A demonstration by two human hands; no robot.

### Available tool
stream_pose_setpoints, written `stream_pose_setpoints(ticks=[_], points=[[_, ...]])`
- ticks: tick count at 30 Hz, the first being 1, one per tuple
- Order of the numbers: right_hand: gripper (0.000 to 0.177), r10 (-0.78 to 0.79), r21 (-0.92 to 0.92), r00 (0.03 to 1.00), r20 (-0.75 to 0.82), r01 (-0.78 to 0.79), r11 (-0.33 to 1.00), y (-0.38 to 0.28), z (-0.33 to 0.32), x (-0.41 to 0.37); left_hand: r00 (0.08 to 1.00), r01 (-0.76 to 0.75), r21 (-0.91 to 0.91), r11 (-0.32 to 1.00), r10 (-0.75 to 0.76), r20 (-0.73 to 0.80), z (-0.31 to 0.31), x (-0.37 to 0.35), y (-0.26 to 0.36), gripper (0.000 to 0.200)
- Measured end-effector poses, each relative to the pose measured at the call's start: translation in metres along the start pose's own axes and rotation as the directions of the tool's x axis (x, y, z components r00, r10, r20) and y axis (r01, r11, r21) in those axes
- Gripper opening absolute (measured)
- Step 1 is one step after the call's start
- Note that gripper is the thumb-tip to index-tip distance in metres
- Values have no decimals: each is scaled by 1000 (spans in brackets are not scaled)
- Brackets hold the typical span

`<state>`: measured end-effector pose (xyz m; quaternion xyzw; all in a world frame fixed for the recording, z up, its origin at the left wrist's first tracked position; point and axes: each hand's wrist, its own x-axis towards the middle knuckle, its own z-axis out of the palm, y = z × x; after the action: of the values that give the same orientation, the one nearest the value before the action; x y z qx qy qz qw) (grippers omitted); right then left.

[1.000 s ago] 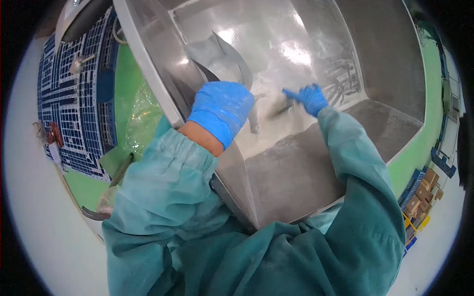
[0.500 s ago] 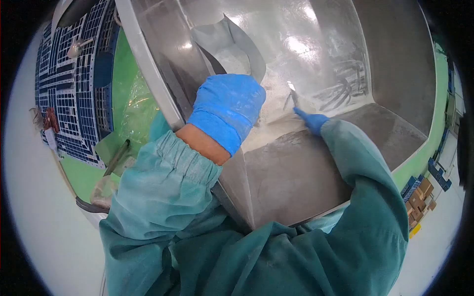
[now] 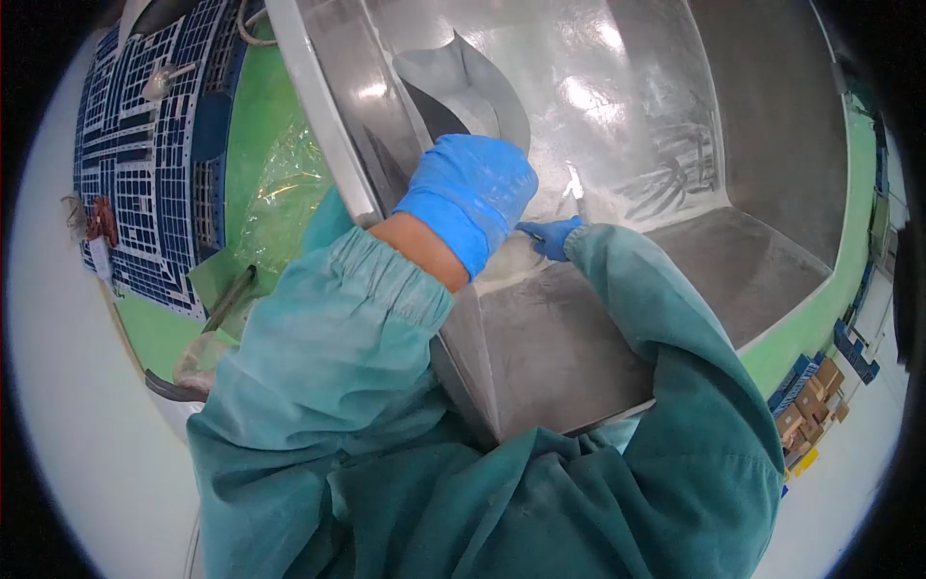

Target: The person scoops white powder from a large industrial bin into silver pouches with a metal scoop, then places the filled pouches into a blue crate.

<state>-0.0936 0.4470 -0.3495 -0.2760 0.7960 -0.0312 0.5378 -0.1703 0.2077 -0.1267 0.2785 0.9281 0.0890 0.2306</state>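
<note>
My left hand (image 3: pixel 473 193), in a blue glove, is a fist at the near end of a large curved grey metal scoop (image 3: pixel 497 87). The grip itself is hidden behind the glove. The scoop rests inside a stainless steel bin (image 3: pixel 569 362), beside the left wall. Lower and to the right, my gloved right hand (image 3: pixel 553 237) is near the bin floor with its fingers stretched left, nothing plainly in them. Pale powder (image 3: pixel 516 262) lies under and between the two hands, some of it along the bin's edges.
A blue plastic grid pallet (image 3: pixel 135 183) and clear plastic film (image 3: pixel 285 193) are on the green floor at the left. The bin's rim (image 3: pixel 323 116) rises beside my left arm. Cardboard boxes (image 3: pixel 810 405) stand far right.
My right hand has moved left, closer to my left hand and the scoop. The scoop and left hand appear slightly farther right, as the whole view has shifted a little.
</note>
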Motion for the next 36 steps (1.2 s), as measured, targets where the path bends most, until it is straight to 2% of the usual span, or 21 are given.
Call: stream_pose_setpoints(ticks=[2,3,5,6,8,10,12,14,15,16,19,21,24,25,27,28,30,31,33,34,36], points=[[53,-62,-33,992,105,66,997,6,-10,-3,990,-17,-7,1000,18,140,-8,3,6,14],[53,-52,-39,994,93,56,998,8,-15,-8,978,-26,-10,1000,27,206,-13,5,9,15],[52,-108,400,959,263,-7,916,12,-27,-23,942,-40,-17,999,44,332,-24,9,14,19],[52,-97,390,963,253,-10,921,12,-36,-36,948,-42,-11,999,44,315,-17,11,9,19],[48,-118,472,970,210,5,882,13,-60,-69,974,-205,-108,973,214,81,15,16,-8,16],[48,-20,453,982,190,-70,889,20,-95,-106,976,-188,-118,975,199,88,25,20,-7,17],[50,-111,584,993,38,68,809,40,-128,-145,978,-168,-128,978,181,99,22,16,-5,18],[50,167,414,982,-90,-115,903,23,-184,-202,983,-64,-92,994,79,165,17,6,-1,20],[50,213,409,967,-143,-138,902,21,-207,-221,986,-59,-80,995,70,151,18,2,-1,20],[50,258,409,946,-193,-162,898,20,-228,-235,990,-31,-30,999,35,139,22,0,1,19],[49,186,353,923,-337,-59,934,-6,-278,-261,996,21,18,1000,-22,90,28,-7,8,19],[43,302,138,868,-393,-269,953,-73,-309,-266,998,45,15,999,-46,50,39,-6,11,19],[32,173,-224,858,-483,-312,923,-114,-325,-236,999,34,-43,998,-34,13,49,-4,15,20],[29,139,-381,859,-492,-356,853,-131,-328,-225,998,63,-39,997,-62,24,42,-8,21,20],[22,-13,-579,782,-624,-451,679,-157,-318,-211,996,83,-26,996,-82,29,39,-11,26,20],[22,-7,-572,776,-631,-460,679,-164,-311,-209,998,70,-15,997,-70,1,41,-11,27,20],[21,-194,-620,639,-744,-552,558,-175,-298,-210,998,54,-7,999,-54,-27,41,-10,27,20],[21,-192,-621,642,-742,-551,557,-177,-292,-218,999,46,7,999,-46,19,40,-10,27,19],[19,-317,-604,522,-792,-593,532,-173,-286,-244,997,38,13,999,-39,64,38,-10,29,19],[19,-317,-608,527,-789,-594,527,-161,-284,-249,998,33,22,999,-34,46,38,-10,30,19],[13,-222,-484,452,-864,-623,614,-129,-275,-256,999,27,21,999,-28,25,41,-7,30,19]])
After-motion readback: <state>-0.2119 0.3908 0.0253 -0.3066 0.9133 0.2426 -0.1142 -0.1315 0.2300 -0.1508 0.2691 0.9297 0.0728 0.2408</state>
